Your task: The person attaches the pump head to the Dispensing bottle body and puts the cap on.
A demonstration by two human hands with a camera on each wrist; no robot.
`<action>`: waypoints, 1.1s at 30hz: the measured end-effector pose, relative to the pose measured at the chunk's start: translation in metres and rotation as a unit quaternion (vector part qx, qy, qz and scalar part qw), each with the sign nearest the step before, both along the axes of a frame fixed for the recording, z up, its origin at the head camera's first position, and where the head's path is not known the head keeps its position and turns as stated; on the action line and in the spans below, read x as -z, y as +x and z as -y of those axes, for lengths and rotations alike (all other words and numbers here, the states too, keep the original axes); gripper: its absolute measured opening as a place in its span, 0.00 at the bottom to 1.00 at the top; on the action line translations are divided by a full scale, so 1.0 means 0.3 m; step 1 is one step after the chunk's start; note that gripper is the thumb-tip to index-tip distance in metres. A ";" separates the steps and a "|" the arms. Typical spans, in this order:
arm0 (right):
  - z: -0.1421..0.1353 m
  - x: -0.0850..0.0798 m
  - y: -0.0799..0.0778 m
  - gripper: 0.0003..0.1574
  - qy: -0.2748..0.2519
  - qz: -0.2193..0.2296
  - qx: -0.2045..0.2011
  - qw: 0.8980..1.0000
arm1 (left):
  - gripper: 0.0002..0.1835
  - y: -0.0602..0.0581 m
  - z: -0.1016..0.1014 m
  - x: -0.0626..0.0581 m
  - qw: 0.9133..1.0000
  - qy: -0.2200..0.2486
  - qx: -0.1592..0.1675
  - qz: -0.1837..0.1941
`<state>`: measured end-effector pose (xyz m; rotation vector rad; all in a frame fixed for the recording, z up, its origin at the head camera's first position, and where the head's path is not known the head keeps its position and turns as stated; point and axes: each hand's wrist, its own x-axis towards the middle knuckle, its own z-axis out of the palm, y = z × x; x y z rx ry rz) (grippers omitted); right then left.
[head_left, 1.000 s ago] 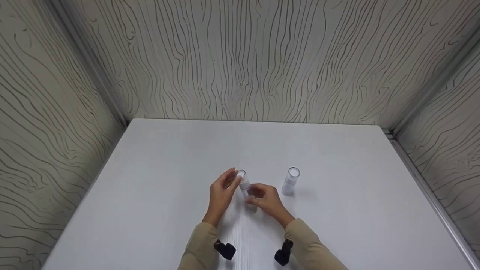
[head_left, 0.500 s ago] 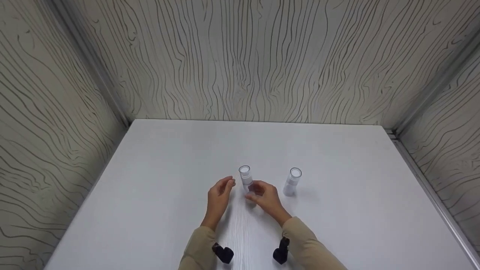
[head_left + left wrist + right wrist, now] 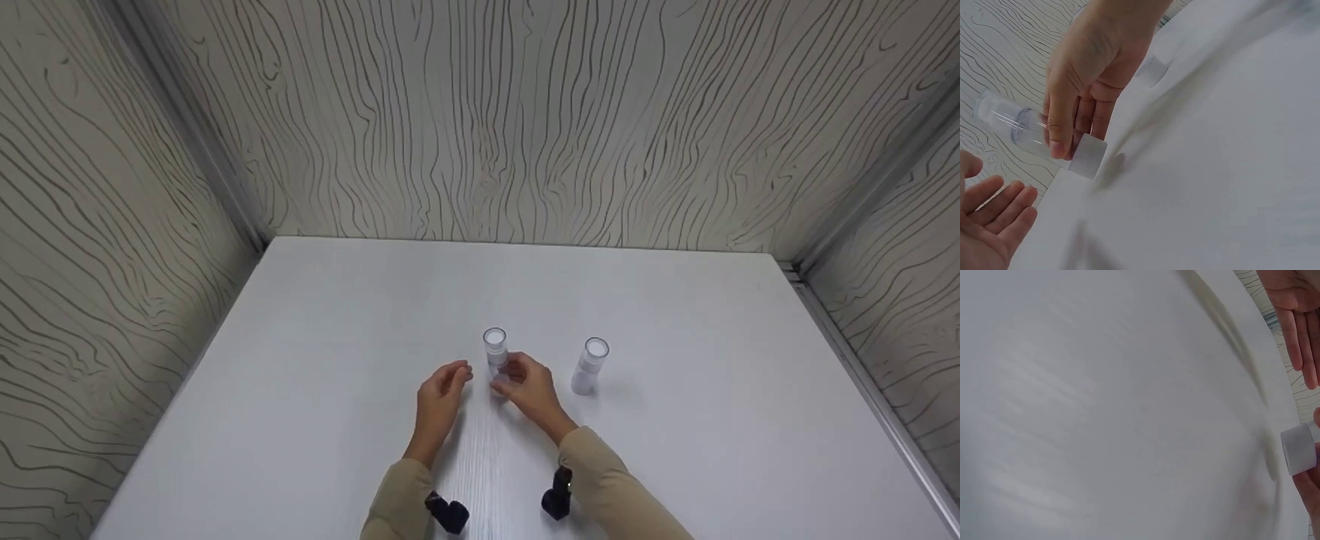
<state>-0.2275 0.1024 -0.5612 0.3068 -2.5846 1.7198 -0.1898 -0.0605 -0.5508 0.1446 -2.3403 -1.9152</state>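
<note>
A clear pump bottle [image 3: 496,348] with a white base stands near upright in front of me in the head view. My right hand [image 3: 532,390] grips its lower body between thumb and fingers. In the left wrist view the thumb lies along the clear wall, just above the white base [image 3: 1088,156]. Whether that base touches the table I cannot tell. To the left of the bottle, apart from it, is my left hand [image 3: 437,401], its palm turned toward the bottle and its fingers loosely extended [image 3: 1008,211], holding nothing.
A second, similar bottle [image 3: 590,365] stands upright on the white table [image 3: 360,300], a short way right of my right hand. Behind the table rises a wood-grain patterned wall [image 3: 480,135], with similar panels at both sides.
My left hand has let go of the bottle's top and drawn back to the left and down. The right hand still holds the bottle, which has shifted slightly away from me.
</note>
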 end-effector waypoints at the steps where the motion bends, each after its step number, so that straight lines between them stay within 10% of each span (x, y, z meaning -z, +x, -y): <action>1: 0.002 0.000 -0.001 0.25 0.001 0.000 -0.001 1.000 | 0.19 0.001 0.000 0.003 1.000 0.002 0.000 0.001; 33: 0.021 0.023 -0.036 0.29 0.033 0.039 0.011 0.999 | 0.18 0.021 0.003 0.030 1.000 0.008 0.004 0.002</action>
